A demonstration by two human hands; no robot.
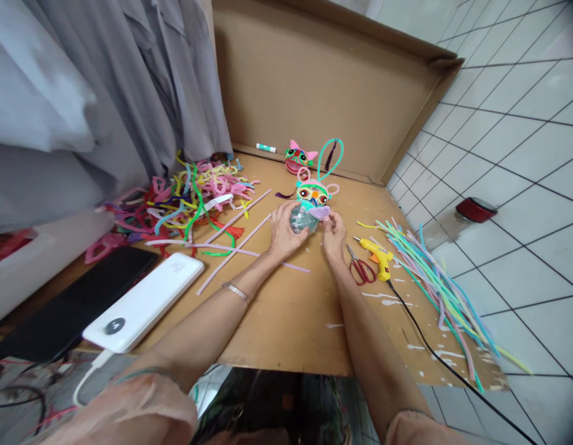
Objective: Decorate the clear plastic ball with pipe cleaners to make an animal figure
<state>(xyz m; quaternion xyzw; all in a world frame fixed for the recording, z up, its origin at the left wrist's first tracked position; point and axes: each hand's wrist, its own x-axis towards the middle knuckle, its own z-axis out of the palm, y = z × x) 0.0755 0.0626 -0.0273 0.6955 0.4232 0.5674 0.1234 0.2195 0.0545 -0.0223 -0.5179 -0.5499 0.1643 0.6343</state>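
My left hand (286, 232) is wrapped around a clear round plastic ball (303, 220) in the middle of the table. Joined to the ball's top is a pipe-cleaner animal face (314, 194) with large dark eyes, pink looped ears and a turquoise hanging loop (340, 148). On the ball's right side, my right hand (334, 238) has its fingers pinched at the edge of a lilac wing-shaped pipe-cleaner piece (320, 212). Those fingertips partly hide where they meet the piece. Just behind stands a second animal head (298, 159), red and green with pink ears.
Red-handled scissors (360, 267) and a yellow glue gun (381, 259) with a black cord lie right of my hands. Pipe cleaners (434, 278) are bundled farther right; a tangled heap (212, 185) sits left. A power bank (144, 303) and black phone (82, 303) lie front left.
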